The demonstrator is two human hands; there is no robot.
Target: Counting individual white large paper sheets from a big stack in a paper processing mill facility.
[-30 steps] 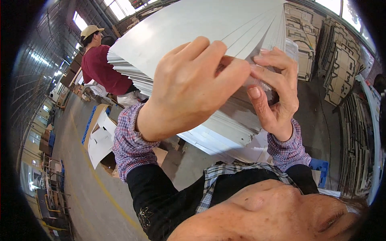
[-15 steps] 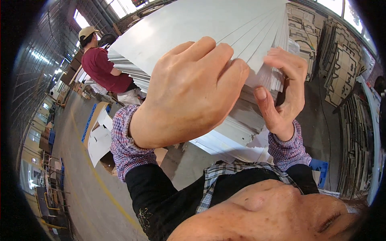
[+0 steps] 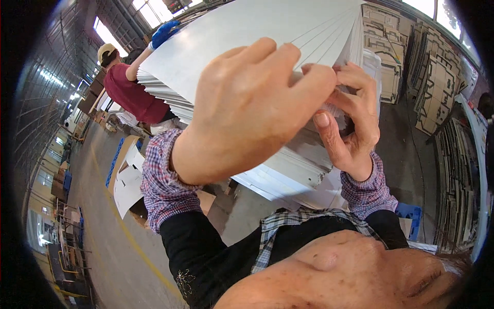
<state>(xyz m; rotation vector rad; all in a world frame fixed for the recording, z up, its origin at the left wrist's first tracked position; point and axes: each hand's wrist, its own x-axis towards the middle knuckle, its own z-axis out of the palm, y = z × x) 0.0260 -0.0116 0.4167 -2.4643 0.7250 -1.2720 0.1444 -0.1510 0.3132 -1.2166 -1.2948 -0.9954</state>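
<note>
Fingers of the left hand are sitting curled, whether clamping anything I cannot tell; the thumb of the right hand is standing apart from its fingers at the fanned corner of one stack of white sheets. The left hand is showing its back. Beyond, one co-worker is wearing a blue glove; grey floor is stretching left.

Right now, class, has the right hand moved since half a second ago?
Yes: the right hand shifted left, toward the left hand, judged against the brown boards.

Bright windows, glare on sheets, dark fisheye rim
</note>
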